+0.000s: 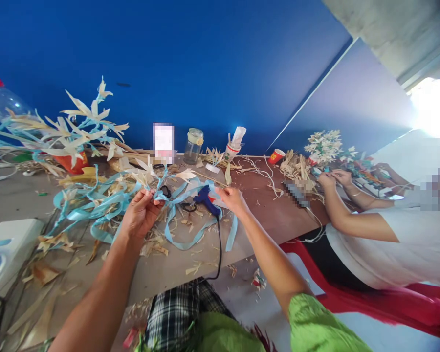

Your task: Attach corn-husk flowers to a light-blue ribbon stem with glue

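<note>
My left hand (142, 211) is closed, its fingertips pinching a flower stem (160, 183) partly wrapped in light blue ribbon. Pale husk petals (144, 172) stick out above that hand. From the stem a light blue ribbon (181, 190) stretches across to my right hand (231, 199), whose thumb and fingers are closed on it. The ribbon's loose end hangs below my right hand. Between the hands a blue glue gun (207, 200) lies on the table, its black cord running toward me. Black scissor-like handles (188, 207) show beside it, partly hidden by ribbon.
Blue-wrapped branches with husk flowers (91, 117) stand at the left. A white power strip (12, 244) lies front left. At the back are a glass jar (193, 145) and a red paper cup (276, 156). Husk scraps litter the table (256, 210). A co-worker's hands (333, 178) are at the right.
</note>
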`<state>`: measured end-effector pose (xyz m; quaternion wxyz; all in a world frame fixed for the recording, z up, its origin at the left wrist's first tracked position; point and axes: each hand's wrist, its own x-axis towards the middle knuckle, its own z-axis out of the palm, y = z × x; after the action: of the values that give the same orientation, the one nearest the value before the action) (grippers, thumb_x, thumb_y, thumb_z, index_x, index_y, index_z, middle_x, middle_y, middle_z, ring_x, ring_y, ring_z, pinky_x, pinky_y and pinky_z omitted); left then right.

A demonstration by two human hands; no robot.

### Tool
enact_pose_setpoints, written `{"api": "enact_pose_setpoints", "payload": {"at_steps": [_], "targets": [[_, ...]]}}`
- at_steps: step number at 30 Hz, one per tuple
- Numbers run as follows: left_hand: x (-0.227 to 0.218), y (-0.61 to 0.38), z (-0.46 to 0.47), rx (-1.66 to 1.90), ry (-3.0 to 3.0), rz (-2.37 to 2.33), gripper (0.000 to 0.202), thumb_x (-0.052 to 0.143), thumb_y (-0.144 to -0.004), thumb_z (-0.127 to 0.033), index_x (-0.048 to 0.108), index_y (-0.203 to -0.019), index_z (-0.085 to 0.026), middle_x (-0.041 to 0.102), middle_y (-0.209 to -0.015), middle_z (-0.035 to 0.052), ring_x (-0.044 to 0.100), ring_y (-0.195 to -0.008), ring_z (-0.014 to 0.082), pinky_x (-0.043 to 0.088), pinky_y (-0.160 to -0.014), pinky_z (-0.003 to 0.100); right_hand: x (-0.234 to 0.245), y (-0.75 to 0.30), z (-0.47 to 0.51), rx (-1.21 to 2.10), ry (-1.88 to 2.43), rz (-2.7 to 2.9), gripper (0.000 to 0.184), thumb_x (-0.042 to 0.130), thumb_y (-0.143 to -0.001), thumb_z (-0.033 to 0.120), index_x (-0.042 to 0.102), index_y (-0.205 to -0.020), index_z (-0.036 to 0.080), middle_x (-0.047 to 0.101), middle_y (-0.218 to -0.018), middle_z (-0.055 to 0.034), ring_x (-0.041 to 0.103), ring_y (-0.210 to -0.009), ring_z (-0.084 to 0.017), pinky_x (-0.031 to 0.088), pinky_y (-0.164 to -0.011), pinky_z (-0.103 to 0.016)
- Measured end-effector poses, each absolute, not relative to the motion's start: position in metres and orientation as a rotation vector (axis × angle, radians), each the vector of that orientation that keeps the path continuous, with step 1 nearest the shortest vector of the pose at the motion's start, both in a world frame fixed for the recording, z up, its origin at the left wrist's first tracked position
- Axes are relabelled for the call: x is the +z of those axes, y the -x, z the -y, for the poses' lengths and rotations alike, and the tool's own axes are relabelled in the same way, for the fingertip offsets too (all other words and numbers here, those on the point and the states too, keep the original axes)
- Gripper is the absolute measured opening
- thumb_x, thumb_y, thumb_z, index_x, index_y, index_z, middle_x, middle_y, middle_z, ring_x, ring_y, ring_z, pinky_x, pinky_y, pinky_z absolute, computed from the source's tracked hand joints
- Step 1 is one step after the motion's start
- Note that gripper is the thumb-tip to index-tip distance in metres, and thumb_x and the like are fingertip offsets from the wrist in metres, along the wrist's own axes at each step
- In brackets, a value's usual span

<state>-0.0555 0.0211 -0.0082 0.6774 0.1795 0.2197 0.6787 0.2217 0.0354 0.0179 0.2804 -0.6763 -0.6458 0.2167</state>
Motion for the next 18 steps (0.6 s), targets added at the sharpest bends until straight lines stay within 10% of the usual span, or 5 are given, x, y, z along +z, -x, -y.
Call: {"api": "enact_pose_setpoints", "payload": {"at_steps": [8,18], "targets": [[-0.008,0.052,-0.018,1.53,-0.414,-0.538,0.021,0.079,-0.06,-0.013,0.059,-0.065,-0.013,0.058,-0.068,-0.0026,0.051,-0.054,0.0051,0.045,-0.051,0.019,0.0,-0.183,-0.026,0.191,2.048,2.153,0.045,0.062,-0.077,0.045,0.058,-0.112,0.017,0.059,-0.111,-0.0134,0.061,-0.095,-0.024,0.046,-0.077,-0.031],[-0.009,0.052,-0.015,1.508,-0.391,-0.515,0.019,0.079,-0.062,-0.016,0.062,-0.069,-0.013,0.06,-0.069,-0.0013,0.052,-0.055,0.0056,0.045,-0.051,0.019,-0.002,-0.188,-0.041,0.315,2.022,2.135,0.028,0.061,-0.075,0.041,0.065,-0.081,0.014,0.063,-0.091,-0.0105,0.06,-0.082,-0.022,0.043,-0.07,-0.03]]}}
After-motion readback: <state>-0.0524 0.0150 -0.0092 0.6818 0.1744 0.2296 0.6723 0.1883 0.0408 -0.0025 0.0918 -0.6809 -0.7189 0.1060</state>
